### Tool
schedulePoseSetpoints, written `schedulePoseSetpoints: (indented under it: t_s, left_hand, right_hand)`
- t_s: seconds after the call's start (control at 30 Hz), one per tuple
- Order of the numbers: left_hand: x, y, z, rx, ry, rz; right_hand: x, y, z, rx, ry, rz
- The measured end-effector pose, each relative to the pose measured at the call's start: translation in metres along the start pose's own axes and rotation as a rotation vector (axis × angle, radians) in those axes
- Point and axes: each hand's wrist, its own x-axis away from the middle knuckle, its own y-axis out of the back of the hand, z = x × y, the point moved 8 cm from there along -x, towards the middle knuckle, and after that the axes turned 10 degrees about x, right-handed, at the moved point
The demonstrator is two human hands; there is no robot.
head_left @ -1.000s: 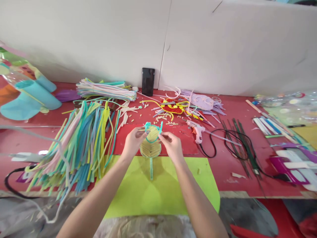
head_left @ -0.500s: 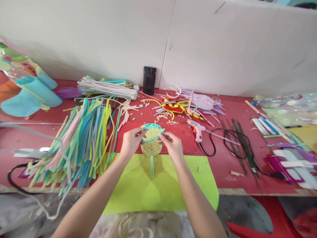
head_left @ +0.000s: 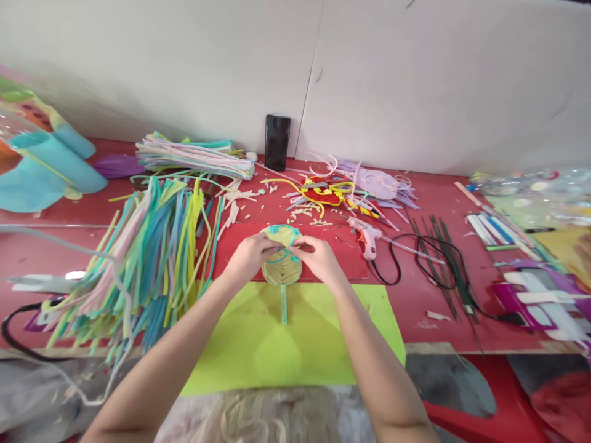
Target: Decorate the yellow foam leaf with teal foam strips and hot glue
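Over the middle of the table my left hand point(head_left: 253, 257) and my right hand point(head_left: 319, 257) meet almost fingertip to fingertip. Both pinch a thin teal pipe cleaner point(head_left: 293, 242), which bends between them. Under my fingers lies a round yellow fan-shaped piece point(head_left: 282, 272) with ribbed, leaf-like lines. Teal trim runs along its upper rim, with small curled bits at its top left and top right. A pale green stem point(head_left: 284, 304) points from it toward me, onto a lime-green sheet point(head_left: 240, 344). My fingertips hide part of the yellow piece.
A large bundle of coloured pipe cleaners point(head_left: 152, 258) lies left, another bundle point(head_left: 194, 157) behind it. A phone point(head_left: 277, 143) leans on the wall. Right of my hands are a pink glue gun point(head_left: 365, 239), its black cord point(head_left: 401, 271) and dark green stems point(head_left: 450, 264). Cut scraps point(head_left: 305, 212) lie behind.
My hands have come closer together, the right one moving left. The teal pipe cleaner, earlier stretched in a curve across the yellow piece, is now bent between my fingertips. The view has shifted slightly.
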Motion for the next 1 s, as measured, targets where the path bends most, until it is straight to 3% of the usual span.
schedulePoseSetpoints:
  t_s: [0.27,0.43,0.6,0.8,1.0]
  left_hand:
    - [-0.012,-0.003,0.017,0.008,0.001,0.013]
    - [-0.005,0.005,0.020,0.049,-0.004,-0.033]
    - [0.001,0.004,0.023,-0.047,-0.046,-0.001]
    - [0.002,-0.001,0.021,-0.099,-0.106,0.022]
    - [0.003,-0.004,0.021,-0.083,-0.110,0.048]
  right_hand:
    - [-0.018,-0.022,-0.035,-0.190,-0.229,0.087]
    - [-0.017,-0.022,-0.035,-0.230,-0.217,0.047]
    - [-0.014,-0.021,-0.038,-0.233,-0.221,-0.007]
    - [-0.010,-0.015,-0.045,-0.040,-0.194,-0.127]
    - [-0.011,-0.008,-0.033,0.133,-0.118,-0.211]
